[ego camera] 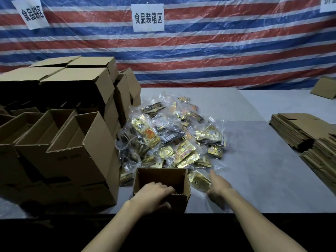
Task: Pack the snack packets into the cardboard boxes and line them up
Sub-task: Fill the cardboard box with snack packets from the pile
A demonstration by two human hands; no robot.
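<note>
2 hands work at the near edge of the grey table (pixel 254 160). My left hand (pixel 154 194) curls its fingers over the near rim of the small open cardboard box (pixel 161 177). My right hand (pixel 219 186) lies on a gold snack packet (pixel 199 180) just right of the box, fingers spread but blurred, so I cannot tell if they grip. The packet pile (pixel 172 137) lies behind the box, open boxes (pixel 72 151) are stacked left, flat cardboard (pixel 309 135) right.

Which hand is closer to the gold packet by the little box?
Right. The right hand is at the gold packet; the left hand holds the near rim of the small box, left of it.
</note>
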